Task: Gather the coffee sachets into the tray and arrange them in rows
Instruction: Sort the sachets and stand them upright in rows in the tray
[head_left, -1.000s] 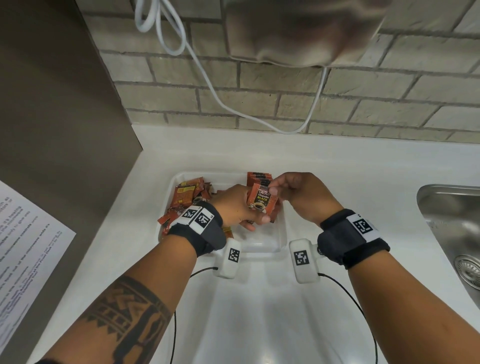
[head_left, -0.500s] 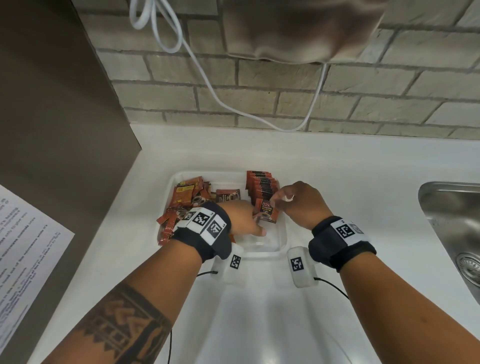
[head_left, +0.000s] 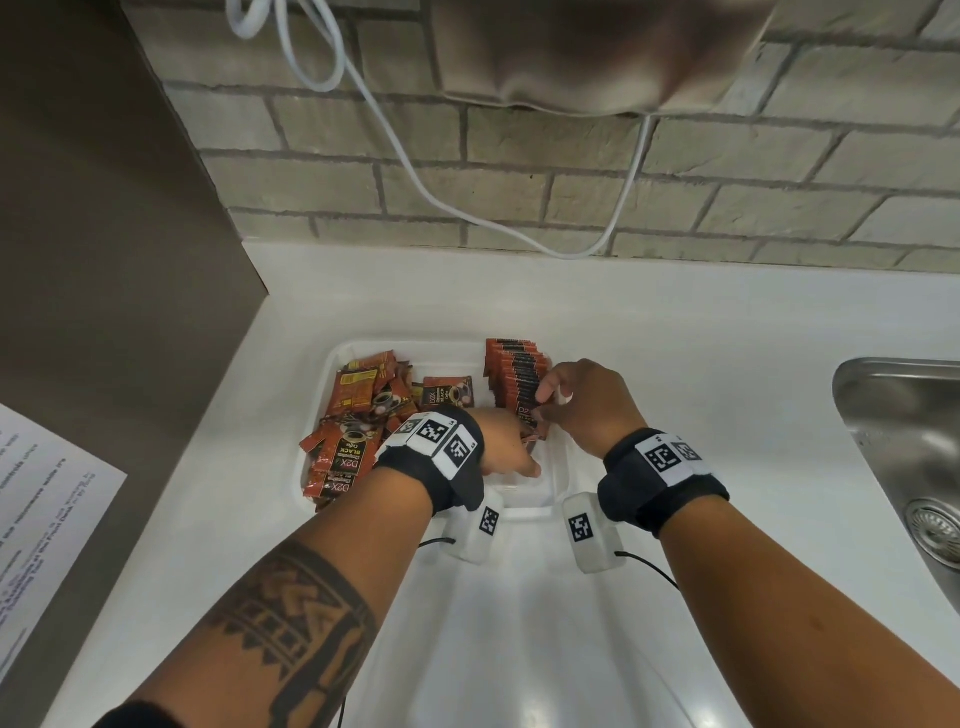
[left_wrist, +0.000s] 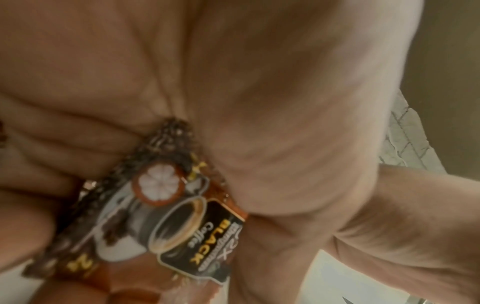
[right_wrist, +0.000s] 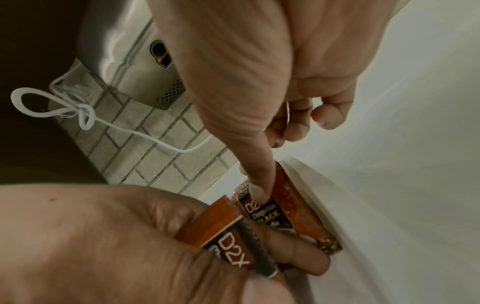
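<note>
Left hand (head_left: 506, 447): fingers curled round coffee sachets (left_wrist: 179, 230).
Right hand (head_left: 587, 405): thumb presses the upright sachet row (head_left: 519, 371), other fingers curled.
Tray (head_left: 524, 512): under both hands.
Loose sachets (head_left: 358, 415): left of the left hand.

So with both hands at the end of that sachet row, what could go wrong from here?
1. The standing row of red-brown coffee sachets seems propped only by the right hand, whose thumb rests on the front one; letting go could tip it toward the bare end of the clear plastic tray.
2. The left hand pinches a few sachets; its grip could slip.
3. The loose sachet pile overhangs the tray's left rim and could spill.
</note>
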